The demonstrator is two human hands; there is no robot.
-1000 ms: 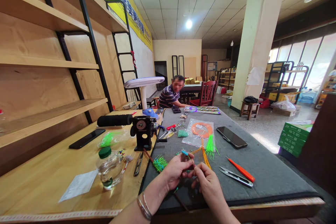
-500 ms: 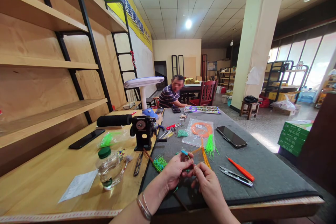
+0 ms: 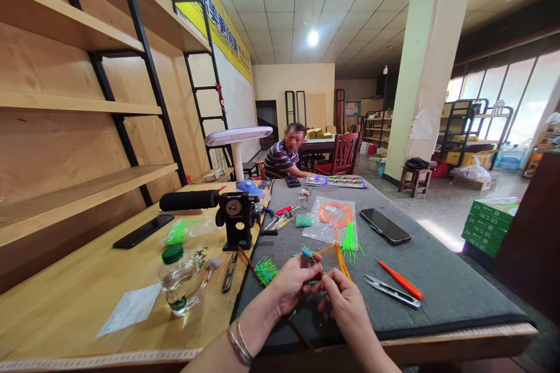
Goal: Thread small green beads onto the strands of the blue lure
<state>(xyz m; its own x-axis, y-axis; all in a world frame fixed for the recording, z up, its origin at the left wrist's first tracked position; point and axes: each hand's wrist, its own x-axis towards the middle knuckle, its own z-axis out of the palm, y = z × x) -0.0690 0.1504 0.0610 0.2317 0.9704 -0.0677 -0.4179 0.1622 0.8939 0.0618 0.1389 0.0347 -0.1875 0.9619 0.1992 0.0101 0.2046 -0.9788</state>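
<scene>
My left hand (image 3: 291, 287), with bracelets at the wrist, is closed in a pinch on a small blue piece (image 3: 308, 253) with thin line about it. Close beside it, my right hand (image 3: 343, 298) pinches the thin line between thumb and finger; the fingertips partly hide it. Just beyond the hands lie orange strands (image 3: 342, 263) and a bundle of bright green strands (image 3: 349, 242). A cluster of green and blue tips (image 3: 265, 271) on a brown stick lies left of my left hand.
Thread snips (image 3: 392, 291) and an orange-handled tool (image 3: 401, 280) lie right on the grey mat (image 3: 455, 288). A phone (image 3: 385, 226) and a bagged orange coil (image 3: 336, 213) are farther back. Left stand a black hand-cranked winder (image 3: 238, 221) and a green-capped bottle (image 3: 178, 285). A person (image 3: 280, 158) sits opposite.
The view has shifted very slightly. Both hands keep nearly the same pinch on the blue piece and the line; nothing else visibly moves on the table.
</scene>
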